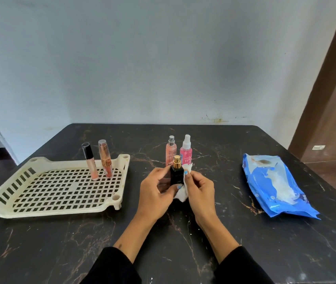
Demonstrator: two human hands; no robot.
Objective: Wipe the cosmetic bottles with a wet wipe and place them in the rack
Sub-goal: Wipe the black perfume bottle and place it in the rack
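A black square bottle (176,174) with a gold spray top is upright above the table's middle, gripped by my left hand (155,191). My right hand (200,189) presses a white wet wipe (183,192) against the bottle's right side. Behind them stand a peach spray bottle (170,152) and a pink spray bottle (186,151). The cream perforated rack (9,210) lies at the left. In its far part stand two tubes: a black-capped one (90,160) and a rose-gold-capped one (105,158).
A blue pack of wet wipes (275,183) lies on the right side of the dark marbled table (163,242). A pale wall runs along the table's far edge, and a brown door frame (327,89) stands at the right.
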